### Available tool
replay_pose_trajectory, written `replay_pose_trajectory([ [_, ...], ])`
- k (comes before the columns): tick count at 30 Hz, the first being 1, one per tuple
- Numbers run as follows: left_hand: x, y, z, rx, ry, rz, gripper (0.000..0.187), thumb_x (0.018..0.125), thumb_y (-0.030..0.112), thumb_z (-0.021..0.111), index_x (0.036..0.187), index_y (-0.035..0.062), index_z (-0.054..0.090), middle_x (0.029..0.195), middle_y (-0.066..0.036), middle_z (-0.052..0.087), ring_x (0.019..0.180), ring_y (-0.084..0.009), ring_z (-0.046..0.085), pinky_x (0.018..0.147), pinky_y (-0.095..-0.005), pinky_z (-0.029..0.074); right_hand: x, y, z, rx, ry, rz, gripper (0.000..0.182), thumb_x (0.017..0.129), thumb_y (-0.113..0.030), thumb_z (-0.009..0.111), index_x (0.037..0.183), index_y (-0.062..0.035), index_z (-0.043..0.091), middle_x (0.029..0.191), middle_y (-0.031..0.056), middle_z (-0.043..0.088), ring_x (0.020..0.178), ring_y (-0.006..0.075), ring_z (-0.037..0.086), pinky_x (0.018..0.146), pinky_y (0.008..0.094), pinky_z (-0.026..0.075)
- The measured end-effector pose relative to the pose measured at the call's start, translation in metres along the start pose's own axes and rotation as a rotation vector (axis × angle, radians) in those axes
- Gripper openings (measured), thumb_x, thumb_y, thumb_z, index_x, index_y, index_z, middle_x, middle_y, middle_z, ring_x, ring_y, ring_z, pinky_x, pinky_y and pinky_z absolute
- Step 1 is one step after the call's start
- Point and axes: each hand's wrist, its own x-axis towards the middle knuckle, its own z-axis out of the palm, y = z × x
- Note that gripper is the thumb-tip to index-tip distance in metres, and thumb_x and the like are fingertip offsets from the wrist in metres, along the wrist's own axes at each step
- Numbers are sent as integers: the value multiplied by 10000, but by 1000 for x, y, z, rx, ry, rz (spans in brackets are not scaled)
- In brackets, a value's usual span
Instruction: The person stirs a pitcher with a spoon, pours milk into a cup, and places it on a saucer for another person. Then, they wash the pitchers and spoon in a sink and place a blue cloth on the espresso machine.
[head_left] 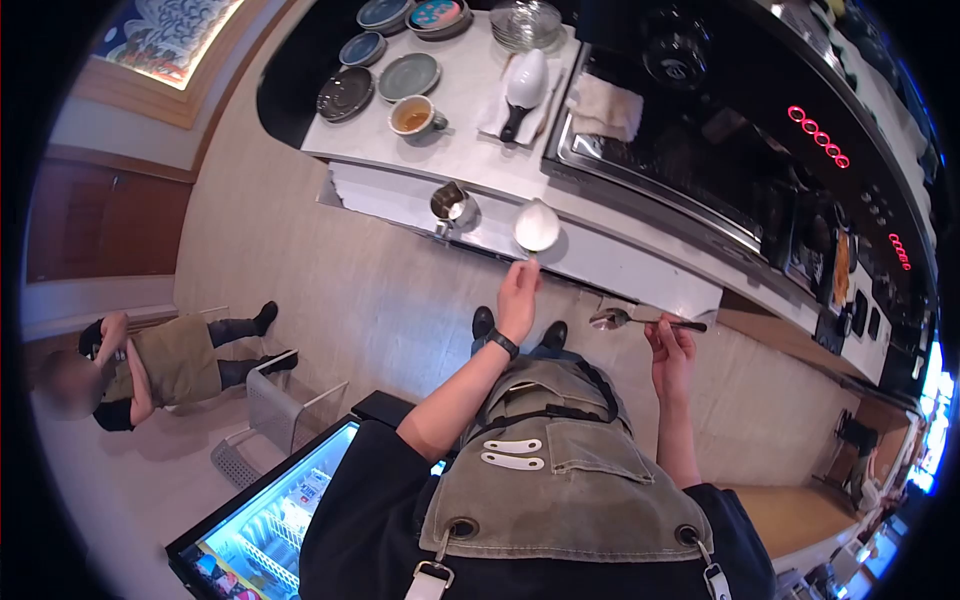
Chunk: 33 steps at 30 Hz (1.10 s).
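A cup filled with white foam stands at the front of the white counter ledge. My left hand is closed at its handle, fingers pinched right below the rim. Further right, my right hand grips a metal spoon by its dark handle, the bowl pointing left towards the cup. To the left of the foam-topped cup, a small metal pitcher with some white inside stands on the same ledge.
On the counter above are a cup of brown drink, a grey saucer, a black-handled white scoop and a folded cloth on the black machine. A person sits at far left near a metal chair.
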Motion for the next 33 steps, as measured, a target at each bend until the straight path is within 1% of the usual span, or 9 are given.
replay_pose_trajectory([
  [3,-14,23,-10,-82,10,-128,377,1053,379,625,1128,10,641,1098,-108,672,962,-158,673,840,-313,569,4,7,6,0,5,6,160,995,-47,674,1151,-11,686,1023,68,732,938,197,729,883,323,617],
  [4,-17,28,-17,-137,72,-127,320,1040,335,656,1082,18,662,893,-58,707,798,-101,650,762,-269,562,6,8,10,0,8,1,157,995,-48,674,1147,-12,686,1021,67,732,935,195,729,883,322,617],
  [8,25,72,-104,20,36,63,300,1046,326,644,1042,27,675,836,-58,725,711,-85,651,633,-250,535,12,11,35,19,0,-14,169,997,-56,674,1161,-13,675,1008,62,729,931,187,726,884,311,614],
  [12,157,163,-203,126,190,339,301,1057,303,606,1044,15,691,841,-75,722,698,-100,645,640,-251,524,12,22,59,63,9,-79,172,1004,-48,661,1172,-12,667,1043,74,720,938,186,717,881,311,612],
  [15,279,194,-246,218,244,287,324,1025,276,629,1132,-24,688,974,-114,751,727,-133,666,688,-265,560,-2,34,92,108,71,-153,163,1010,-29,641,1170,-2,657,1089,99,696,948,201,710,874,312,612],
  [20,390,203,-250,176,26,58,284,1008,207,621,1078,-53,711,849,-102,751,641,-128,683,572,-289,562,-36,52,159,180,135,-265,162,1012,-22,629,1171,7,643,1073,118,680,962,215,702,863,313,610],
  [24,399,218,-231,353,128,178,257,996,143,634,1084,-91,695,747,-87,732,585,-135,690,532,-285,573,-51,75,211,235,155,-314,168,1012,-31,633,1176,2,643,1086,125,673,961,214,696,861,320,608],
  [31,414,228,-207,252,-53,170,267,1003,146,641,1079,-106,684,784,-96,732,588,-116,663,531,-276,555,-50,99,264,221,154,-332,170,1015,-32,627,1180,-1,649,1091,125,676,950,217,698,867,333,607],
  [33,408,228,-209,138,-146,128,374,993,262,696,1117,-90,679,822,-88,721,625,-109,638,572,-268,532,-52,104,271,210,165,-336,171,1016,-33,627,1181,3,650,1091,128,681,948,220,702,866,336,607],
])
